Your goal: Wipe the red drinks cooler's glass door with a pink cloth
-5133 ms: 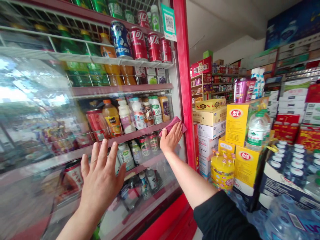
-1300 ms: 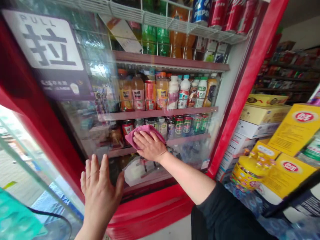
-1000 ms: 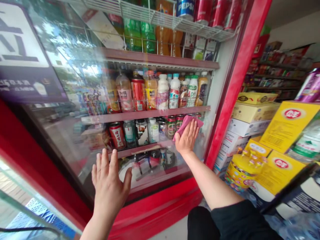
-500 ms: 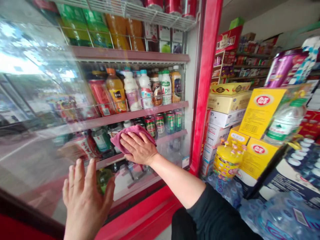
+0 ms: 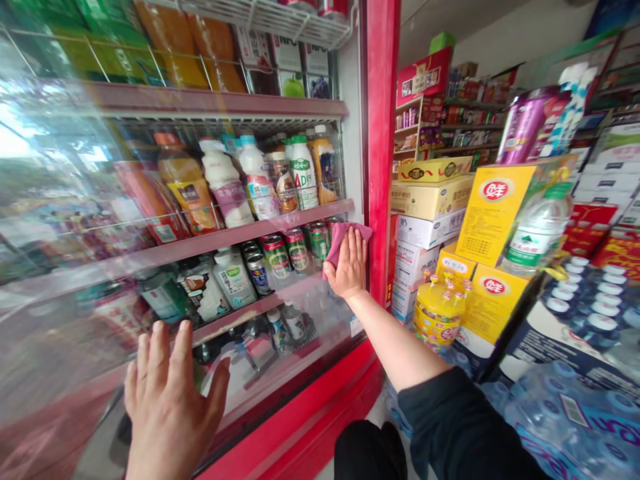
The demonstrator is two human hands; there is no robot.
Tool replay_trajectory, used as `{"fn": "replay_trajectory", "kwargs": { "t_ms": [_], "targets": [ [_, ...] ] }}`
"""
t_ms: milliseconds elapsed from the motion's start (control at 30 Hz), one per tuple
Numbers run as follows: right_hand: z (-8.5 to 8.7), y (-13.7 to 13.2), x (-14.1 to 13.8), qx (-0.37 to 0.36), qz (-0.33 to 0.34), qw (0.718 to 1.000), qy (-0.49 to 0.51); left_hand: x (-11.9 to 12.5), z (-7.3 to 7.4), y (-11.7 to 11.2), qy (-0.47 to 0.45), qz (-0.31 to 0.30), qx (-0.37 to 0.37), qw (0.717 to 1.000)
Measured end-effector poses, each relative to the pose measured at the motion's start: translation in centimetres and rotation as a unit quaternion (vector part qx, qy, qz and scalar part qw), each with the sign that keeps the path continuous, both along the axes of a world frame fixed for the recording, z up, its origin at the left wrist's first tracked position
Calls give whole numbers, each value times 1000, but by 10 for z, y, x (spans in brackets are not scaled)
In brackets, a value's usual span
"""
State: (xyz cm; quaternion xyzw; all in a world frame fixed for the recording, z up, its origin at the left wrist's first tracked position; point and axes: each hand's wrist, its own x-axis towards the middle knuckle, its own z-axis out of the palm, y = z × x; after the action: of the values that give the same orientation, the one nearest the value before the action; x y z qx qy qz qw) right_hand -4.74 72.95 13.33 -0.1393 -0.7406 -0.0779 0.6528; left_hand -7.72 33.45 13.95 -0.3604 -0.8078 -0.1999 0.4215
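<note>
A pink cloth (image 5: 339, 237) lies against the glass door (image 5: 45, 327) of a drinks fridge, close to its right edge. My right hand (image 5: 349, 268) presses it flat to the glass, fingers together and pointing up. At the lower left, my left hand (image 5: 167, 400) is open with its fingers spread, in front of the glass; whether it touches the glass I cannot tell. Behind the pane stand white bottles (image 5: 223, 180), an orange drink bottle (image 5: 187, 183) and green-and-red cans (image 5: 277, 257) on shelves. The cloth covers part of the can row.
The red door frame (image 5: 379, 167) runs upright just right of the cloth. Beyond it are stacked cartons (image 5: 425, 200), yellow boxes (image 5: 493, 217), a yellow tub (image 5: 437, 313) and a large clear bottle (image 5: 540, 230). Wrapped water bottles (image 5: 570, 413) sit low at the right.
My right hand has slid the cloth rightward across the glass, from the middle to near the red frame. The view has shifted right; my left hand keeps its spread pose.
</note>
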Motion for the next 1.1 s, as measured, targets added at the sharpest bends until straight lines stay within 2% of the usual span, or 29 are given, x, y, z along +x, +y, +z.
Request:
{"fn": "replay_trajectory", "kwargs": {
  "t_ms": [100,167,233,300,367,433,533,633,667,733,833,933,967,1033,1067,1100],
  "targets": [
    [-16,8,-3,-44,-8,999,29,-2,-2,3,-6,0,16,1000],
    [-23,-1,-12,-88,-16,994,67,-2,-3,1,-8,4,23,1000],
    [-27,-25,-24,-153,-29,980,121,-2,-2,-3,-13,11,18,1000],
    [-29,-60,-35,-201,-32,968,148,0,-1,-8,-18,16,9,1000],
    [-30,-100,-43,-200,-13,972,122,1,1,-11,-25,21,9,999],
    [-31,-134,-48,-152,26,986,59,2,1,-11,-29,24,15,999],
    [-31,-160,-50,21,86,996,-28,3,0,-6,-14,20,31,999],
    [-23,-143,-43,194,122,970,-77,2,1,-1,1,14,38,999],
    [-17,-129,-39,223,131,962,-86,2,2,0,3,13,39,999],
    [-3,-96,-26,228,137,960,-90,1,5,0,2,12,45,999],
    [21,-48,-11,130,92,985,-61,-1,11,-5,-5,10,49,999],
    [49,-28,-18,-36,27,999,27,-6,18,-14,-11,13,60,998],
    [58,-32,-26,-113,13,990,80,-7,21,-17,-11,16,67,998],
    [75,-59,-45,-252,5,949,191,-9,26,-22,-8,20,75,997],
    [81,-79,-54,-291,9,928,231,-9,29,-24,-5,22,76,997],
    [86,-102,-61,-289,17,927,236,-9,33,-25,-1,24,78,997]
  ]
}}
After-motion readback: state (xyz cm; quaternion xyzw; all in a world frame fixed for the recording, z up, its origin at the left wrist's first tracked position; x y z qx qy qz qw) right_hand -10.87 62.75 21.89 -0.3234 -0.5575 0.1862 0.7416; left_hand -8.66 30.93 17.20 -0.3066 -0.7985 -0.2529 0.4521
